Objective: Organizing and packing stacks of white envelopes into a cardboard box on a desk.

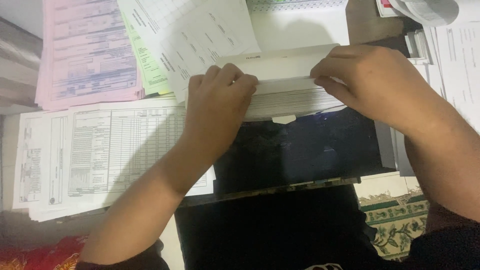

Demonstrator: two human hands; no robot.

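Both hands grip a thick stack of white envelopes (290, 97) that lies on its side at the far edge of a dark counter (305, 150), just in front of the person. The left hand (217, 102) clamps the stack's left end, its fingers (227, 75) curled over the top edge and closed on the paper. The right hand (372, 82) holds the right end, its fingers (330, 85) pinching into the upper layers, with one envelope flap lifted above the rest. To the left lie white printed forms (100, 155) with tables, touching the left forearm, and beyond them a pink form pile (85, 55). More white sheets (190, 35) spread behind the stack. A patterned green rug (395, 220) shows at lower right.
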